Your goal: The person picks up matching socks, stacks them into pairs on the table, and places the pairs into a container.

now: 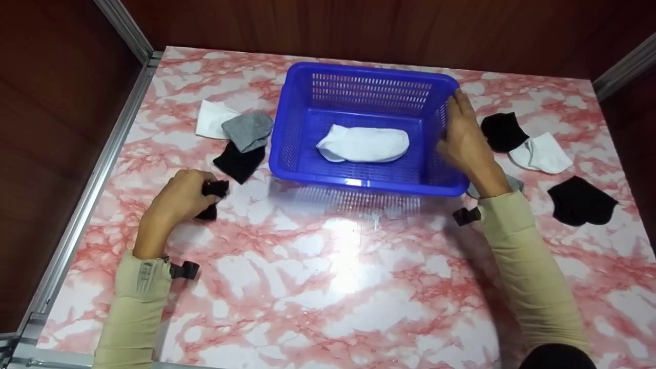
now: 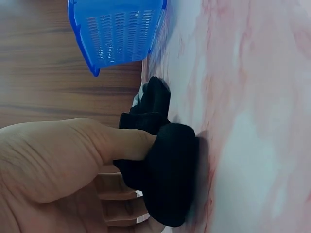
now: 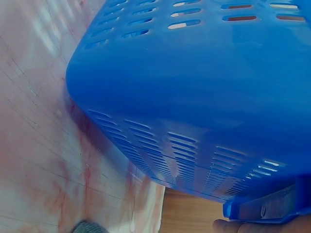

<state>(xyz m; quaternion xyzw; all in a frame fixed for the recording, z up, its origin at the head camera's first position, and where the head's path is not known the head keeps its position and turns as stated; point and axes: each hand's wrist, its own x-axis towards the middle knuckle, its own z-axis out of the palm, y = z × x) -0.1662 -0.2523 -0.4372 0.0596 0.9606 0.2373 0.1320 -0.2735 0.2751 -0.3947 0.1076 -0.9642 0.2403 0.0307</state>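
On the left of the table, my left hand (image 1: 179, 197) pinches a black sock (image 2: 170, 174) between thumb and fingers, low over the marbled surface. My right hand (image 1: 464, 133) grips the right rim of a blue plastic basket (image 1: 328, 182). A white sock (image 1: 366, 144) lies flat on the basket's floor. Left of the basket, a grey sock (image 1: 248, 130) overlaps a white sock (image 1: 212, 119) and another black sock (image 1: 241, 163). In the right wrist view, fingertips (image 3: 262, 228) show at the basket's rim; the rest of that hand is out of frame.
Right of the basket lie a black sock (image 1: 504, 131), a folded white sock (image 1: 543, 154) and a separate black sock (image 1: 582, 201). A grey sock (image 1: 514, 183) is partly hidden under the right forearm. Brown panels (image 1: 359, 31) border the table (image 1: 318, 307) at the back and sides.
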